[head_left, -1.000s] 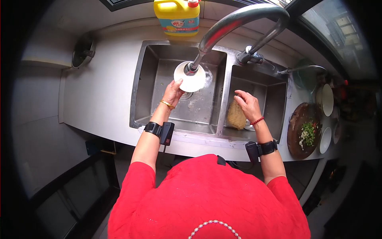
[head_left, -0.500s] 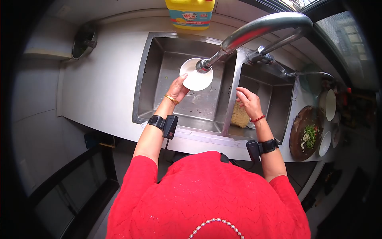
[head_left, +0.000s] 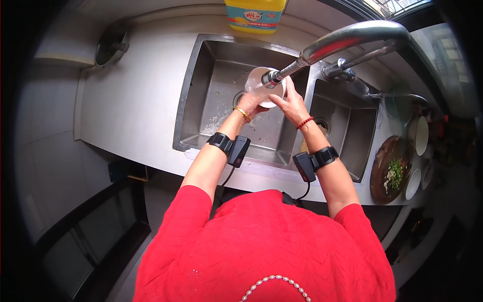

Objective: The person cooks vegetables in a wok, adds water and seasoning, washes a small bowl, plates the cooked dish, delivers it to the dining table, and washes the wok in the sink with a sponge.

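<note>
A pale worktop (head_left: 138, 85) stretches well out to the left of the left grip (head_left: 250, 104). Farther left stands a pale, seamed wall (head_left: 53, 95). Below and left of that grip, lower than the worktop, is a dark-framed panel (head_left: 93, 246). Beyond the right grip (head_left: 293, 106), to the far right, a dark-framed window (head_left: 445, 53) lets in daylight; past the worktop's right end the room falls into deep shadow.

Yellow jug (head_left: 255, 4) is sporting a blue label (head_left: 255, 21) with a white logo. I'm pretty much only making out "50%" there; the Chinese characters are coming out too small.
</note>
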`<action>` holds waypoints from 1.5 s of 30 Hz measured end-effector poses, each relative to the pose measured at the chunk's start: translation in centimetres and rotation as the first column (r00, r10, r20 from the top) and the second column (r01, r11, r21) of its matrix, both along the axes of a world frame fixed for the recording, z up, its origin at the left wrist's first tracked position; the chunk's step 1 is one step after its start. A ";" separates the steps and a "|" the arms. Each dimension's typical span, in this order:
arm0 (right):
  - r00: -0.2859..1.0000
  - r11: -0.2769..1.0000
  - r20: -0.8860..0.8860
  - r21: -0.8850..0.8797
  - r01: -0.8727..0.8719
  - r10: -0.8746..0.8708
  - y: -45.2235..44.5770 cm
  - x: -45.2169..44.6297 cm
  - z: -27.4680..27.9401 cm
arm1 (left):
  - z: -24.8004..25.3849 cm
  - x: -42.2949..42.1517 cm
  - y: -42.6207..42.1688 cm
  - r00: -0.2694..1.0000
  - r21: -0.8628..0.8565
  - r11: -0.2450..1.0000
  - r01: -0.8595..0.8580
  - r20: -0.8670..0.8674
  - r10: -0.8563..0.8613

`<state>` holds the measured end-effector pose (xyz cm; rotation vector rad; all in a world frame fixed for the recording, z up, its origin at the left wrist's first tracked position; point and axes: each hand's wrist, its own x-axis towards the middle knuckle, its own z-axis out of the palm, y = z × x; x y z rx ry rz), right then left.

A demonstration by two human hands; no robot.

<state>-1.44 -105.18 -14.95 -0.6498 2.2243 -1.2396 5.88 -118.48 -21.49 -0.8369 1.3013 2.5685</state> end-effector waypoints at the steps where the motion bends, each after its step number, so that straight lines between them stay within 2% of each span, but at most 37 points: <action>1: 0.993 1.000 -0.119 0.009 0.009 -0.008 0.3 0.1 -0.7 | 0.0 0.0 0.9 1.000 0.063 0.998 0.006 0.020 -0.007; 2: 0.972 1.000 -0.237 0.014 0.013 -0.010 0.8 -0.1 -1.5 | 0.0 -0.1 1.8 0.999 0.124 0.992 0.005 0.040 -0.010; 3: 0.966 0.997 -0.257 0.074 0.026 -0.006 1.0 0.1 -1.0 | 0.0 -0.1 3.1 0.992 0.149 0.982 -0.113 0.073 0.103; 4: 0.959 0.992 -0.282 0.121 0.040 -0.004 1.3 0.5 -0.5 | 1.0 -0.6 4.1 0.959 0.039 0.970 -0.239 0.169 0.229; 5: 0.976 0.991 -0.219 0.134 0.031 -0.001 1.8 0.2 -0.4 | -0.4 -0.9 3.0 0.975 -0.292 0.943 -0.159 0.106 0.197; 6: 0.988 0.989 -0.156 0.147 0.025 -0.002 2.2 0.1 -0.4 | -2.0 -1.4 1.6 0.988 -0.594 0.801 -0.077 0.063 0.141; 7: 0.997 0.998 -0.079 0.054 0.020 -0.016 2.2 0.6 0.3 | -0.6 -1.5 0.3 0.978 -0.814 0.549 -0.192 -0.203 0.042; 8: 0.998 0.999 0.056 0.038 0.040 -0.042 2.2 0.7 0.8 | 1.0 -1.6 -0.5 0.975 -0.951 0.260 -0.165 -0.197 -0.100; 10: 0.944 0.997 0.321 0.008 0.077 -0.075 2.0 0.5 1.4 | 1.4 -2.0 -0.9 0.967 -0.981 0.082 -0.176 -0.188 -0.174; 13: 0.860 0.972 0.471 -0.023 0.232 -0.194 1.2 0.8 -0.8 | 0.6 -1.0 -0.9 0.990 -0.935 0.337 -0.110 -0.132 -0.043; 14: 0.813 0.956 0.531 -0.021 0.292 -0.237 0.9 0.8 -1.8 | -2.6 -0.7 -0.6 0.998 -0.835 0.548 -0.059 -0.039 0.047; 15: 0.765 0.946 0.585 0.010 0.325 -0.270 0.9 1.0 -2.7 | -6.5 -0.1 0.5 0.986 -0.618 0.780 -0.097 0.049 0.161; 16: 0.741 0.927 0.615 -0.040 0.373 -0.271 0.6 1.8 -3.1 | -2.7 1.6 2.2 0.962 -0.132 0.958 -0.256 0.060 0.266; 17: 0.712 0.903 0.647 -0.084 0.422 -0.273 0.4 2.9 -3.4 | -1.7 3.0 2.8 0.958 -0.010 0.985 -0.173 0.231 0.171; 18: 0.682 0.872 0.678 -0.124 0.473 -0.274 0.3 3.8 -3.9 | -1.8 4.0 3.1 0.949 0.038 0.990 -0.140 0.290 0.123; 20: 0.564 0.854 0.804 -0.150 0.499 -0.188 0.6 4.7 -6.2 | -1.1 4.8 3.5 0.951 -0.131 0.981 -0.145 0.254 0.175; 21: 0.509 0.818 0.849 -0.188 0.544 -0.143 0.3 5.5 -6.8 | -1.6 4.8 3.1 0.959 -0.400 0.913 -0.086 0.214 0.184; 22: 0.456 0.777 0.885 -0.222 0.588 -0.092 0.1 6.0 -7.5 | -2.4 4.6 2.5 0.968 -0.639 0.768 -0.031 0.171 0.181; 23: 0.332 0.745 0.941 -0.173 0.645 -0.069 -0.1 6.1 -9.0 | -3.1 4.4 2.0 0.977 -0.830 0.558 0.011 0.128 0.170; 26: 0.081 0.748 0.993 0.013 0.664 -0.089 -2.1 6.1 -10.7 | 1.4 4.6 0.7 0.986 -0.970 0.204 0.131 0.149 0.076; 27: 0.102 0.766 0.991 0.000 0.643 -0.085 -2.9 6.0 -11.4 | 2.3 4.6 0.2 0.978 -0.979 0.054 0.198 0.201 0.053; 30: 0.406 0.867 0.896 -0.051 0.496 -0.179 -5.4 4.7 -8.7 | 5.3 3.9 -2.0 0.946 -0.944 -0.073 0.321 0.323 -0.022; 31: 0.499 0.860 0.818 -0.011 0.510 -0.285 -6.3 4.2 -7.5 | 6.0 3.6 -2.5 0.952 -0.942 -0.144 0.302 0.306 -0.003; 32: 0.781 0.950 0.570 -0.005 0.311 -0.253 -6.5 2.1 -10.7 | 6.6 3.2 -3.4 0.943 -0.931 -0.185 0.314 0.329 -0.054; 33: 0.967 0.992 0.252 -0.108 0.069 -0.039 -6.3 0.8 -10.2 | 7.0 2.9 -4.3 0.929 -0.919 -0.223 0.326 0.354 -0.103; 34: 0.977 0.974 -0.106 -0.109 -0.199 0.187 -6.0 0.1 -8.8 | 7.3 2.7 -5.1 0.912 -0.907 -0.254 0.337 0.382 -0.152; 35: 0.963 0.948 -0.136 -0.189 -0.255 0.232 -6.4 -0.4 -7.5 | 7.5 2.4 -6.0 0.884 -0.904 -0.177 0.389 0.420 -0.206; 36: 0.946 0.913 -0.172 -0.264 -0.312 0.274 -6.8 -0.7 -5.8 | 4.9 2.0 -7.2 0.904 -0.947 -0.113 0.300 0.320 -0.282; 37: 0.956 0.891 0.035 -0.374 -0.257 0.290 -6.6 -0.9 -4.2 | 3.9 1.5 -7.9 0.913 -0.966 -0.081 0.247 0.260 -0.315; 38: 0.950 0.911 0.104 -0.333 -0.245 0.293 -6.3 -1.4 -3.5 | 3.4 1.1 -8.0 0.918 -0.980 -0.048 0.191 0.196 -0.345; 39: 0.943 0.926 0.134 -0.270 -0.262 0.306 -5.7 -2.0 -4.0 | 5.7 0.8 -6.9 0.912 -0.938 -0.044 0.344 0.345 -0.222; 40: 0.935 0.937 0.164 -0.207 -0.280 0.316 -5.2 -2.5 -4.9 | 4.8 0.7 -6.0 0.961 -0.978 -0.153 0.141 0.172 -0.216; 42: 0.996 0.997 0.084 0.076 0.028 -0.035 -3.8 -2.6 -6.5 | 2.1 0.1 -4.5 0.948 -0.893 -0.358 -0.272 -0.184 -0.260; 43: 0.866 0.963 0.422 0.150 0.224 -0.267 -3.6 -2.3 -4.5 | 2.3 0.6 -2.9 0.933 -0.875 -0.406 -0.263 -0.124 -0.337; 44: 0.863 0.962 0.427 0.082 0.261 -0.270 -3.0 -2.4 -5.1 | 1.7 1.4 -1.2 0.884 -0.911 -0.242 -0.335 -0.215 -0.416; 45: 0.859 0.955 0.434 0.010 0.297 -0.272 -2.4 -2.6 -6.2 | 1.4 2.0 -0.2 0.815 -0.998 -0.063 0.025 0.057 -0.576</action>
